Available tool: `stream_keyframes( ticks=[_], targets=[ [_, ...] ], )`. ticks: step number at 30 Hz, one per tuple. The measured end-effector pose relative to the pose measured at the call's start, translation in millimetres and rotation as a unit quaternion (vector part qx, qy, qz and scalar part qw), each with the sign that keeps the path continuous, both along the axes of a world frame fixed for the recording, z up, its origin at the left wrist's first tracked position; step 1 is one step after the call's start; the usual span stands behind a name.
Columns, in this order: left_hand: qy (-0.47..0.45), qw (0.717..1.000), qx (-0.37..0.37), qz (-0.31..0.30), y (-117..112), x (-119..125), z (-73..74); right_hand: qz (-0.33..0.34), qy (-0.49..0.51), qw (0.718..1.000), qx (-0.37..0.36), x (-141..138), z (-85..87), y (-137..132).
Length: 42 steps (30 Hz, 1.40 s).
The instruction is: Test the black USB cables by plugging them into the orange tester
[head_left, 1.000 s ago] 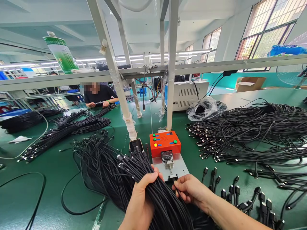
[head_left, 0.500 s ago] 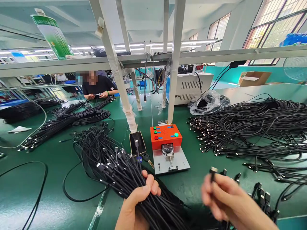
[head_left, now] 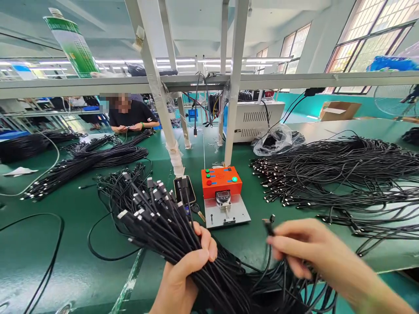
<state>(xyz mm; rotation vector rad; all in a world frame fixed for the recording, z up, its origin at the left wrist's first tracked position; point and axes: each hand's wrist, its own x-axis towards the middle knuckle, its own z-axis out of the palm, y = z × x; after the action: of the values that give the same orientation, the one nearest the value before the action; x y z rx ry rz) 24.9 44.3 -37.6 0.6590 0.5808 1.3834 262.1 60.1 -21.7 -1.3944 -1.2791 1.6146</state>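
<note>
My left hand (head_left: 193,261) is closed around a thick bundle of black USB cables (head_left: 163,226), whose connector ends fan out up and to the left. To the right, my right hand (head_left: 301,248) pinches the connector end of a black USB cable (head_left: 269,227) between thumb and fingers; motion blurs the tip slightly. A second small connector shows just beyond those fingertips. More cable lengths hang below both hands at the table's near edge. Beyond the hands stands an orange test box (head_left: 221,181) with coloured buttons, a small digital gauge (head_left: 223,197) and a metal plate (head_left: 240,213).
A phone (head_left: 178,192) and a key (head_left: 199,212) lie left of the box, partly behind the cable ends. Large cable piles (head_left: 343,170) cover the right side; others (head_left: 94,159) lie left. Frame posts (head_left: 233,109) rise behind the box. A co-worker (head_left: 132,115) sits across the table.
My right hand has moved left and slightly up with the cable end. The bundle in my left hand has risen a little and spread its ends. The view has shifted slightly.
</note>
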Motion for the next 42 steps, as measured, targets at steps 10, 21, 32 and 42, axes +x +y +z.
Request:
stream_keyframes(
  ticks=[10, 21, 32, 42],
  targets=[
    [-0.098, 0.987, 0.026, -0.121, 19.8, -33.5, -45.9, -0.007, -0.04, 0.994, -0.1, -59.4, -80.6, 49.0],
    [-0.086, 0.984, 0.043, -0.153, 28.8, -34.8, -55.3, -0.031, -0.034, 0.993, -0.107, -64.8, -83.5, 54.2],
    [-0.081, 0.996, -0.008, -0.029, 8.9, -20.1, -33.4, -0.075, -0.025, 0.989, -0.123, -76.4, -84.7, 56.7],
    [-0.085, 0.995, -0.01, -0.053, 10.7, -21.2, -33.0, -0.081, -0.009, 0.988, -0.13, -78.3, -86.4, 58.6]
  ],
)
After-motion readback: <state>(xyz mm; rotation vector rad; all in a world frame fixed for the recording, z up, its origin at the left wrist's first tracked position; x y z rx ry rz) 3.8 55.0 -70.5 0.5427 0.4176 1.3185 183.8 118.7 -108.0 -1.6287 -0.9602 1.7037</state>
